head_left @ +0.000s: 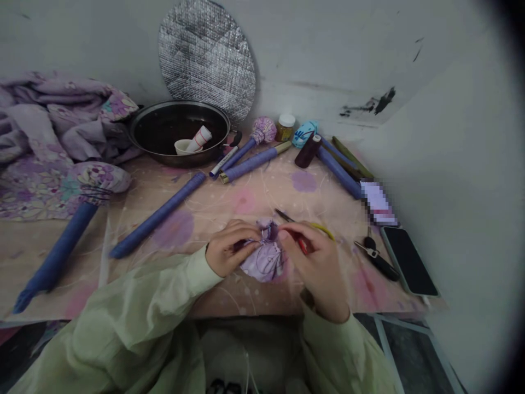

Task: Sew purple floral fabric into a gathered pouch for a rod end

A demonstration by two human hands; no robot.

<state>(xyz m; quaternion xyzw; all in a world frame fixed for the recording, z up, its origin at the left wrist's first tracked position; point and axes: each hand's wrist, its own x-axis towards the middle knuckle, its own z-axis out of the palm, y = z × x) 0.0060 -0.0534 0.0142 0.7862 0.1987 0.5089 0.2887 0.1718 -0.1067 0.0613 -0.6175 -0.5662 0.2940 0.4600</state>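
Observation:
A small purple fabric pouch (262,264), gathered at its neck, is in front of me near the table's front edge. My left hand (233,245) pinches the gathered fabric from the left side. Loose dark thread loops across the pouch's front. My right hand (318,262) is closed in a pinch at the right of the neck; whatever is between its fingertips is too small to make out. Scissors (285,215) with red and yellow handles lie on the table, partly hidden behind my right hand.
Blue-wrapped sticks (158,216) lie about the flowered tablecloth (241,200). A black pan (141,131) holds a white cup. Behind stand a dark thread spool (307,152) and a small jar (285,128). Floral cloth (36,131) is heaped left; a phone (410,260) lies right.

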